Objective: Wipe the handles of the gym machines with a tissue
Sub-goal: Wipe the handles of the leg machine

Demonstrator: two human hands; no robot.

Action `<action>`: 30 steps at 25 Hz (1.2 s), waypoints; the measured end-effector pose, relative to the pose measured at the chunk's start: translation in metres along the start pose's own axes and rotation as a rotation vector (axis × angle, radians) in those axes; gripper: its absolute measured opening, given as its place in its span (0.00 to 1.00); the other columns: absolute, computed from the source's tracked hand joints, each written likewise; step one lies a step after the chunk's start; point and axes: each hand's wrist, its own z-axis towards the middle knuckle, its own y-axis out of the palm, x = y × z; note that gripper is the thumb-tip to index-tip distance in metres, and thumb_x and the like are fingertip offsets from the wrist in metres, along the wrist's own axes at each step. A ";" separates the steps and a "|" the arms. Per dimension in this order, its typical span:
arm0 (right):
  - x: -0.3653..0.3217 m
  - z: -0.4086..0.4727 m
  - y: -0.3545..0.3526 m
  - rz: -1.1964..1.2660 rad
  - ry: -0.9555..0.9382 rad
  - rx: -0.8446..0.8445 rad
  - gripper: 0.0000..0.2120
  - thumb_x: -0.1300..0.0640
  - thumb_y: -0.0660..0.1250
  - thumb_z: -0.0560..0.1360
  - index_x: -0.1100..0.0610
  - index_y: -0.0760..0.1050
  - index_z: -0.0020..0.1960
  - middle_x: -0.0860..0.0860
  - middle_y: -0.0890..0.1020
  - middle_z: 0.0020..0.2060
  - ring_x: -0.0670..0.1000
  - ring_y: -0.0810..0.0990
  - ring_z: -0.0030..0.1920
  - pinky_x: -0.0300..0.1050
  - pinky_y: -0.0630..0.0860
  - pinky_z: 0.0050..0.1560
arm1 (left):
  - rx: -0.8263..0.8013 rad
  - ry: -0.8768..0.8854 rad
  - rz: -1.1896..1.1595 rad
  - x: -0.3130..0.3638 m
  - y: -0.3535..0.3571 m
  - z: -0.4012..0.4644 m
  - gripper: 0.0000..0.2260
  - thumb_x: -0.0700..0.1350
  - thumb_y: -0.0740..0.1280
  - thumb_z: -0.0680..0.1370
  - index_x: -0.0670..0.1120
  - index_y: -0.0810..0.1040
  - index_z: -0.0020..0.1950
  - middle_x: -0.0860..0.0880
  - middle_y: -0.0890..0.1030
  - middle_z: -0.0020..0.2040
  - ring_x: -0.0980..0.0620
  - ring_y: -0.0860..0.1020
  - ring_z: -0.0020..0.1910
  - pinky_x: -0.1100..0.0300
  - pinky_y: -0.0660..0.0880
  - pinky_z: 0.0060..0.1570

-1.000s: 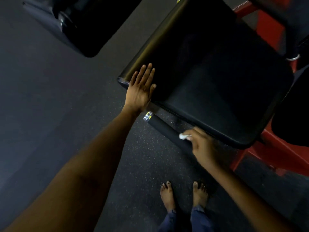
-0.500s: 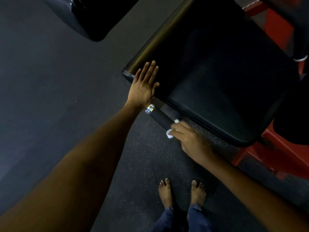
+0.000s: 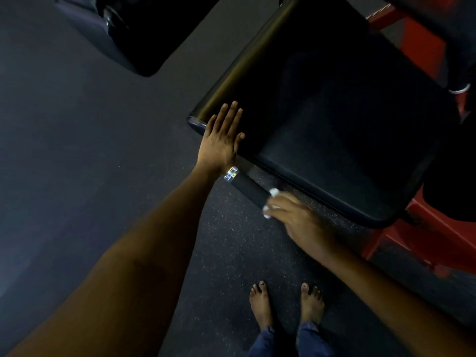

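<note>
My right hand [image 3: 296, 215] squeezes the tissue [image 3: 273, 193] round the handle [image 3: 248, 186], my left hand [image 3: 222, 140] lies flat on the seat pad [image 3: 334, 124], and the small tissue could slip out.

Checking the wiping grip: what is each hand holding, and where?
The right hand grips the white tissue, wrapped around the black handle partway along. The left hand holds nothing, resting flat on the seat pad.

Large black seat pad [image 3: 334, 130] at centre to 2 o'clock, above dark speckled rubber floor [image 3: 77, 124]. Red machine frame [image 3: 438, 243] at 3 to 4 o'clock. Second black pad [image 3: 134, 29] at 11 o'clock. Bare feet [image 3: 261, 305] at 6 o'clock.
</note>
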 end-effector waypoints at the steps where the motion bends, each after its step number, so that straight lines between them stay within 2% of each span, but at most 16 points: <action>1: 0.003 -0.020 -0.005 0.032 0.048 0.038 0.14 0.72 0.63 0.67 0.62 0.81 0.47 0.54 0.80 0.48 0.50 0.80 0.49 0.37 0.78 0.51 | -0.001 -0.009 0.002 0.001 0.000 0.000 0.29 0.57 0.36 0.80 0.45 0.44 0.79 0.47 0.45 0.80 0.48 0.42 0.78 0.58 0.34 0.73; 3: 0.009 -0.019 -0.003 0.139 0.298 0.173 0.12 0.73 0.62 0.69 0.61 0.81 0.44 0.53 0.80 0.45 0.51 0.80 0.45 0.35 0.77 0.46 | -0.006 -0.018 0.000 0.001 0.001 0.000 0.29 0.56 0.37 0.81 0.45 0.44 0.79 0.47 0.45 0.80 0.49 0.41 0.78 0.59 0.33 0.72; 5: 0.016 0.028 0.004 0.374 0.681 0.287 0.08 0.68 0.65 0.73 0.61 0.81 0.48 0.51 0.81 0.46 0.50 0.80 0.45 0.36 0.77 0.45 | -0.004 -0.016 -0.003 0.002 0.000 -0.001 0.29 0.56 0.38 0.81 0.45 0.45 0.79 0.47 0.45 0.80 0.49 0.42 0.78 0.59 0.34 0.72; 6: 0.019 0.055 0.008 0.584 0.829 0.181 0.06 0.63 0.67 0.74 0.60 0.81 0.50 0.50 0.82 0.46 0.50 0.80 0.46 0.37 0.78 0.47 | -0.004 -0.014 -0.007 0.002 0.000 0.000 0.29 0.56 0.38 0.80 0.45 0.46 0.79 0.47 0.46 0.80 0.49 0.43 0.78 0.58 0.35 0.72; 7: 0.021 0.077 0.009 0.811 0.905 0.005 0.06 0.61 0.67 0.75 0.60 0.80 0.51 0.50 0.82 0.45 0.50 0.81 0.46 0.41 0.79 0.49 | -0.009 -0.012 -0.014 0.003 -0.001 0.000 0.29 0.56 0.38 0.80 0.45 0.46 0.79 0.47 0.46 0.80 0.49 0.43 0.78 0.58 0.35 0.73; 9: 0.030 0.096 0.010 1.178 0.959 -0.313 0.08 0.66 0.62 0.77 0.61 0.76 0.54 0.53 0.82 0.43 0.48 0.82 0.41 0.41 0.79 0.45 | -0.017 -0.014 -0.017 0.003 -0.002 0.000 0.29 0.56 0.38 0.80 0.45 0.47 0.79 0.47 0.47 0.80 0.48 0.43 0.78 0.58 0.36 0.73; 11: 0.039 0.079 0.002 1.243 0.954 -0.469 0.10 0.68 0.61 0.77 0.61 0.75 0.56 0.54 0.83 0.43 0.47 0.83 0.40 0.37 0.80 0.41 | -0.021 -0.021 -0.010 0.003 -0.003 0.000 0.28 0.55 0.40 0.82 0.45 0.47 0.79 0.47 0.46 0.80 0.48 0.43 0.78 0.57 0.37 0.73; 14: 0.052 0.019 -0.002 1.125 0.921 -0.668 0.10 0.65 0.60 0.77 0.58 0.78 0.54 0.53 0.85 0.47 0.49 0.81 0.45 0.40 0.79 0.45 | -0.033 -0.024 -0.030 0.003 -0.002 -0.001 0.26 0.54 0.43 0.84 0.45 0.45 0.79 0.47 0.45 0.80 0.48 0.42 0.78 0.58 0.35 0.72; 16: 0.064 0.005 -0.001 0.929 0.954 -0.728 0.12 0.67 0.57 0.78 0.58 0.79 0.50 0.54 0.84 0.44 0.50 0.79 0.43 0.46 0.77 0.50 | -0.026 -0.018 -0.033 0.003 -0.003 -0.001 0.27 0.55 0.41 0.82 0.45 0.45 0.79 0.47 0.45 0.80 0.48 0.41 0.78 0.59 0.34 0.72; 18: 0.066 0.017 0.001 0.848 0.975 -0.763 0.12 0.69 0.58 0.77 0.59 0.78 0.51 0.57 0.83 0.44 0.53 0.81 0.43 0.53 0.78 0.53 | -0.014 -0.011 -0.042 0.002 -0.001 0.000 0.28 0.55 0.40 0.81 0.45 0.47 0.79 0.47 0.46 0.80 0.48 0.42 0.78 0.59 0.33 0.72; 20: 0.056 0.046 0.001 0.920 0.933 -0.668 0.10 0.69 0.62 0.75 0.58 0.78 0.51 0.55 0.84 0.43 0.51 0.82 0.42 0.48 0.82 0.45 | -0.004 -0.008 -0.043 0.003 0.000 0.000 0.29 0.56 0.39 0.81 0.45 0.48 0.79 0.46 0.47 0.80 0.48 0.44 0.79 0.60 0.33 0.72; 22: 0.044 0.058 0.007 0.969 0.912 -0.474 0.09 0.68 0.62 0.76 0.57 0.78 0.50 0.53 0.83 0.43 0.47 0.81 0.40 0.39 0.79 0.38 | -0.009 -0.014 -0.054 0.004 -0.002 0.000 0.30 0.57 0.38 0.80 0.44 0.50 0.79 0.46 0.48 0.80 0.48 0.45 0.79 0.60 0.34 0.72; 24: 0.039 0.036 0.005 0.852 0.898 -0.378 0.12 0.67 0.58 0.79 0.57 0.78 0.51 0.53 0.81 0.47 0.45 0.78 0.41 0.35 0.77 0.41 | -0.022 -0.009 -0.074 0.004 -0.005 0.000 0.30 0.58 0.39 0.80 0.44 0.49 0.79 0.46 0.48 0.80 0.48 0.44 0.79 0.58 0.36 0.73; 27: 0.048 -0.042 -0.004 0.484 0.891 -0.368 0.14 0.67 0.58 0.79 0.55 0.77 0.57 0.51 0.80 0.54 0.47 0.77 0.53 0.43 0.75 0.56 | -0.135 -0.071 -0.126 0.008 -0.016 0.004 0.27 0.55 0.45 0.84 0.44 0.44 0.79 0.46 0.42 0.80 0.48 0.39 0.78 0.53 0.37 0.75; 29: 0.040 -0.060 -0.005 0.419 0.911 -0.226 0.14 0.66 0.58 0.79 0.55 0.77 0.59 0.51 0.79 0.54 0.49 0.77 0.56 0.37 0.72 0.53 | -0.196 -0.159 -0.140 0.028 -0.022 0.007 0.28 0.54 0.46 0.84 0.43 0.42 0.79 0.45 0.39 0.79 0.47 0.37 0.78 0.51 0.37 0.75; 30: 0.032 -0.050 -0.002 0.371 0.886 -0.069 0.13 0.65 0.59 0.79 0.56 0.77 0.59 0.51 0.79 0.53 0.49 0.77 0.55 0.30 0.71 0.49 | -0.212 -0.175 -0.144 0.044 -0.022 0.007 0.28 0.54 0.46 0.84 0.42 0.42 0.79 0.43 0.38 0.79 0.46 0.37 0.78 0.52 0.37 0.75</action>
